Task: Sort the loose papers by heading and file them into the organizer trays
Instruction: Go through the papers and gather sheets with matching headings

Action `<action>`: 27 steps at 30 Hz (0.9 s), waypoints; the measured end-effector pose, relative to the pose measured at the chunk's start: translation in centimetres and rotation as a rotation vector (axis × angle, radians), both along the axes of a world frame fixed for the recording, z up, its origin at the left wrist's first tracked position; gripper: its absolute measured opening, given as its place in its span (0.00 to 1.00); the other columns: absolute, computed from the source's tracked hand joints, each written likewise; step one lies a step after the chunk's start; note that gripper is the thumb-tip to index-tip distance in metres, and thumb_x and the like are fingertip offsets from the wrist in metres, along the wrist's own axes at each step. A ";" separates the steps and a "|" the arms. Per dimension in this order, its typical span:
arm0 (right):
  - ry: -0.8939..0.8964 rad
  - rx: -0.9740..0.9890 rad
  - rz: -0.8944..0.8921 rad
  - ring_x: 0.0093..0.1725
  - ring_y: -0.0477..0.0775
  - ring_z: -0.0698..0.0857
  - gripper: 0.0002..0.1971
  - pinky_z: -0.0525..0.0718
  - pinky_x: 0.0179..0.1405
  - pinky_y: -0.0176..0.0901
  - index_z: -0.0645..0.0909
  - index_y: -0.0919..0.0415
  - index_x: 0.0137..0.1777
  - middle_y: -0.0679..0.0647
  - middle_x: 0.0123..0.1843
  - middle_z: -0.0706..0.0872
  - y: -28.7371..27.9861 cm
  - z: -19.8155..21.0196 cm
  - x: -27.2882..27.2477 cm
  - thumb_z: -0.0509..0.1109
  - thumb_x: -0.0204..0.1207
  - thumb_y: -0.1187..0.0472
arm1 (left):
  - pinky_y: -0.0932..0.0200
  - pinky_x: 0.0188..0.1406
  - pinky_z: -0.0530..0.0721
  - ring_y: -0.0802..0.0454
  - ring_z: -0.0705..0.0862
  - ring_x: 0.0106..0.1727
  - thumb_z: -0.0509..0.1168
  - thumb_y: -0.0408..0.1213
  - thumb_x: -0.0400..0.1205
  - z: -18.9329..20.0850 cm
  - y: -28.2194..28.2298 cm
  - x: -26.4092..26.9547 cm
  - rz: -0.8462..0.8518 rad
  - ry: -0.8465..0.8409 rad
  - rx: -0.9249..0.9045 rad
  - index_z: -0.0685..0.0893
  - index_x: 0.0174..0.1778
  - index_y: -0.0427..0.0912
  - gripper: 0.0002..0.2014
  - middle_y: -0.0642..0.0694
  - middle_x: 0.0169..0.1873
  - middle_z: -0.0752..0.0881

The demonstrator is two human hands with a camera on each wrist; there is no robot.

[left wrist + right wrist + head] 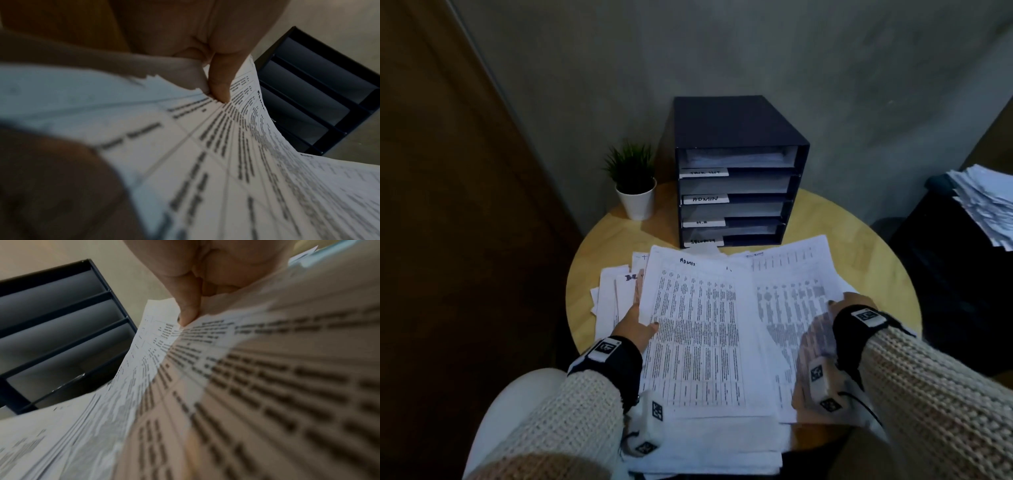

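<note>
Matt printed paper sheets (698, 329) cover a smooth pale wooden table (866, 260) beside a matt dark organizer (736, 130); chunky knit sleeves (928, 404).

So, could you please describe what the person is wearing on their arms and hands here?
Both arms are in chunky cream knit sleeves: left sleeve, right sleeve. Each wrist carries a black strap holding a small white box printed with black square markers, by the left hand and the right hand. A second white marker box sits lower on each forearm, and a thin black cable trails from the right one. The nails look dark.
</note>
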State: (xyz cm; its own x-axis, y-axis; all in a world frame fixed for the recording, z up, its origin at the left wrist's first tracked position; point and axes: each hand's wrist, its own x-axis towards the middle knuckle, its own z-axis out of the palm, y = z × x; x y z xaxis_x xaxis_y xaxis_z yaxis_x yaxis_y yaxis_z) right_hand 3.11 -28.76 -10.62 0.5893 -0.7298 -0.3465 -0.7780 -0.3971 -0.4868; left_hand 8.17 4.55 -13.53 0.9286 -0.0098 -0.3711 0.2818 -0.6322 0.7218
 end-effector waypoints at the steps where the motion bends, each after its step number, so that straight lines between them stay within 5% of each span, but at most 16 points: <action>1: -0.042 0.032 -0.022 0.69 0.63 0.78 0.19 0.77 0.56 0.48 0.70 0.69 0.74 0.66 0.71 0.77 -0.5 0.3 -0.1 0.55 0.87 0.61 | 0.57 0.66 0.74 0.42 0.77 0.69 0.62 0.36 0.84 0.1 0.1 -0.1 0.013 -0.004 -0.003 0.65 0.78 0.42 0.25 0.41 0.70 0.77; 4: -0.199 0.093 -0.044 0.69 0.64 0.79 0.18 0.77 0.45 0.42 0.74 0.67 0.72 0.66 0.71 0.78 -2.8 2.0 -0.6 0.60 0.83 0.66 | 0.58 0.64 0.74 0.42 0.77 0.68 0.61 0.35 0.84 0.4 0.4 -0.3 0.048 -0.024 -0.022 0.66 0.77 0.40 0.24 0.41 0.70 0.77; 13: -0.277 -0.187 -0.119 0.61 0.72 0.81 0.16 0.77 0.59 0.56 0.76 0.76 0.63 0.74 0.62 0.81 -4.8 6.3 -1.7 0.57 0.84 0.63 | 0.56 0.66 0.73 0.41 0.77 0.69 0.61 0.35 0.84 0.8 0.8 -0.7 0.082 -0.018 -0.024 0.63 0.79 0.40 0.26 0.40 0.71 0.76; 24: -0.512 0.011 -0.104 0.62 0.67 0.82 0.16 0.77 0.64 0.53 0.78 0.67 0.65 0.68 0.63 0.83 -5.5 10.3 -0.6 0.60 0.83 0.59 | 0.59 0.62 0.74 0.42 0.78 0.68 0.61 0.33 0.84 1.7 0.9 -1.6 0.096 -0.078 -0.043 0.68 0.75 0.39 0.22 0.40 0.69 0.78; 27: -0.581 0.057 -0.121 0.63 0.66 0.82 0.17 0.73 0.56 0.45 0.77 0.68 0.67 0.67 0.65 0.83 -4.9 11.0 0.1 0.60 0.83 0.59 | 0.61 0.60 0.73 0.43 0.77 0.68 0.60 0.33 0.84 1.9 0.9 -1.8 0.098 -0.087 -0.060 0.67 0.75 0.39 0.22 0.40 0.69 0.78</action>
State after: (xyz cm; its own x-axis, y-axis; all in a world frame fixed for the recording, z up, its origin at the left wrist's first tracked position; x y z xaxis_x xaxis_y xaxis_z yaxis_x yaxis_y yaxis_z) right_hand 3.19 -33.68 0.35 0.6075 -0.7936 -0.0326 -0.4161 -0.2830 -0.8642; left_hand 6.42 5.49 -11.67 0.9548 0.0631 -0.2906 0.2749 -0.5599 0.7816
